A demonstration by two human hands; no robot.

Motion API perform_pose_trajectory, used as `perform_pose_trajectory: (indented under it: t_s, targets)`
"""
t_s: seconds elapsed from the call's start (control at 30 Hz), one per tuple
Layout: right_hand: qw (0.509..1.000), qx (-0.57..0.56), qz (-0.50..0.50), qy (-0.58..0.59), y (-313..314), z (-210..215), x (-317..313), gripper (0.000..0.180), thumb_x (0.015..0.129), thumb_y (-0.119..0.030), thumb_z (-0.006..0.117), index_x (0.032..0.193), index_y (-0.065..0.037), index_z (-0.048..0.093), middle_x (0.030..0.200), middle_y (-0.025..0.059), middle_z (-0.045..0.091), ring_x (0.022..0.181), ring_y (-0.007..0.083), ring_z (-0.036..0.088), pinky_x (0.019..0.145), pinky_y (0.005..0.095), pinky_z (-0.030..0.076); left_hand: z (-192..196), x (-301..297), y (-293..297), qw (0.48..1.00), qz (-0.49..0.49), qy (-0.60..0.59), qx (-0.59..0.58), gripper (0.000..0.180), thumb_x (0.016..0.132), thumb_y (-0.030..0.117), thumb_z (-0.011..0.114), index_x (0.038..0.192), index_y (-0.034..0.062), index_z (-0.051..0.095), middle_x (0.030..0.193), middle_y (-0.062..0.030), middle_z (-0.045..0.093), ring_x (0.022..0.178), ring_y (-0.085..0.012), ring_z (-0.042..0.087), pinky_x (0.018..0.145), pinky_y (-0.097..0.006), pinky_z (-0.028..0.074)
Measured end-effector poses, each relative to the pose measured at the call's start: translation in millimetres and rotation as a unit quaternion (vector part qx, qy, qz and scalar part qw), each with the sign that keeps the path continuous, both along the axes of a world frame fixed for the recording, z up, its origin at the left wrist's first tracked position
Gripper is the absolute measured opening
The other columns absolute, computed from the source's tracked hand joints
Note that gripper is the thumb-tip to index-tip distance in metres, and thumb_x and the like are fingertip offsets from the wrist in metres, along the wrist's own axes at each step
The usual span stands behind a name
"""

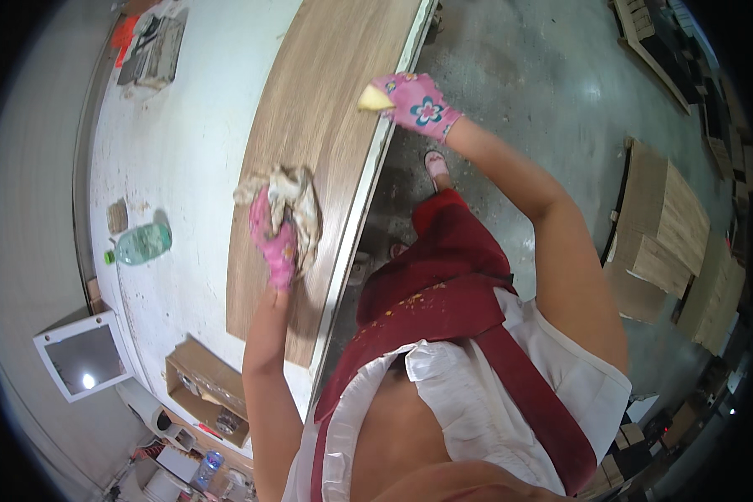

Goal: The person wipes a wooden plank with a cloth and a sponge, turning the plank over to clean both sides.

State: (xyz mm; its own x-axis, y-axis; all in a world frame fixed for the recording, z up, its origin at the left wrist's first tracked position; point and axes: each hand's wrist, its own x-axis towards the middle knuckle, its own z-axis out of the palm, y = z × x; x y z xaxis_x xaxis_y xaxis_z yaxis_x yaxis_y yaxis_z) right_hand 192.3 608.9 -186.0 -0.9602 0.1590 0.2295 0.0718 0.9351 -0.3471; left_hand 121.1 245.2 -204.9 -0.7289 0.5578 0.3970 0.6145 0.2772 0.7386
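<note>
The left hand (276, 243), gloved in pink, presses a crumpled rag (291, 205) flat on the wood panel (309, 125) lying on the tabletop (184, 142), fingers closed into the cloth. The right hand (414, 102) grips the panel's far edge, clamped on a yellow sponge (374, 99), well apart from the rag.

A white worktable (176, 151) is seen on the left, bordered by a grey concrete floor (519, 75) on the right. Stacked wooden panels (669, 226) are piled at the right, cardboard boxes (205, 389) near left.
</note>
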Motion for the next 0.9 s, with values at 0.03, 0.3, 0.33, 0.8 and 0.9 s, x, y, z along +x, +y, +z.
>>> perform_pose_trajectory:
  t_s: [0.03, 0.3, 0.33, 0.8, 0.9]
  targets:
    - [0.999, 0.009, -0.016, 0.026, 29.4, -3.2, -9.6, 0.032, 0.074, -0.029, 0.066, 0.101, -0.013, 0.058, 0.092, 0.0105, 0.063, 0.088, 0.0287, 0.064, 0.075, 0.0398, 0.052, -0.8, -0.6, 3.5, 1.0, -0.004, 0.003, -0.005, 0.057, 0.068, -0.002, 0.052, 0.126, 0.0004, 0.053, 0.131, -0.013, 0.053, 0.123, -0.0314, 0.045, 0.108, -0.041, 0.029]
    - [0.992, 0.037, -0.123, -0.017, 244.2, -2.8, -96.4, 0.043, 0.078, -0.034, 0.066, 0.114, -0.014, 0.057, 0.104, 0.0108, 0.064, 0.094, 0.0301, 0.062, 0.078, 0.0388, 0.05, 16.6, 5.3, 16.6, 0.976, 0.092, 0.032, -0.194, 0.045, 0.079, 0.008, 0.055, 0.124, 0.0032, 0.052, 0.127, -0.0152, 0.055, 0.12, -0.0357, 0.047, 0.105, -0.046, 0.033]
    - [0.99, 0.053, -0.129, 0.03, 273.6, -13.1, -105.2, 0.042, 0.079, -0.035, 0.065, 0.114, -0.014, 0.057, 0.102, 0.0104, 0.065, 0.094, 0.0298, 0.063, 0.078, 0.039, 0.051, 15.3, 2.9, 19.4, 0.969, 0.097, 0.053, -0.221, 0.042, 0.082, 0.012, 0.056, 0.123, 0.0036, 0.052, 0.127, -0.0155, 0.055, 0.119, -0.0363, 0.048, 0.104, -0.047, 0.034]
    - [0.935, -0.274, -0.206, -0.088, 351.3, 1.5, -138.4, 0.038, 0.079, -0.039, 0.066, 0.107, -0.014, 0.057, 0.097, 0.0116, 0.064, 0.085, 0.0291, 0.065, 0.069, 0.0373, 0.052, -1.2, 3.5, 7.2, 0.937, 0.136, 0.13, -0.295, 0.051, 0.081, 0.017, 0.059, 0.129, 0.0067, 0.046, 0.123, -0.0177, 0.053, 0.114, -0.0339, 0.05, 0.099, -0.045, 0.036]
    - [0.989, -0.088, 0.08, 0.084, 273.9, -30.1, -92.4, 0.044, 0.079, -0.042, 0.065, 0.112, -0.015, 0.055, 0.095, 0.0117, 0.066, 0.085, 0.0269, 0.065, 0.074, 0.0381, 0.054, 6.3, 7.1, 17.9, 0.938, 0.157, 0.082, -0.299, 0.054, 0.084, 0.016, 0.056, 0.134, 0.007, 0.039, 0.128, -0.0159, 0.049, 0.116, -0.0309, 0.048, 0.102, -0.045, 0.035]
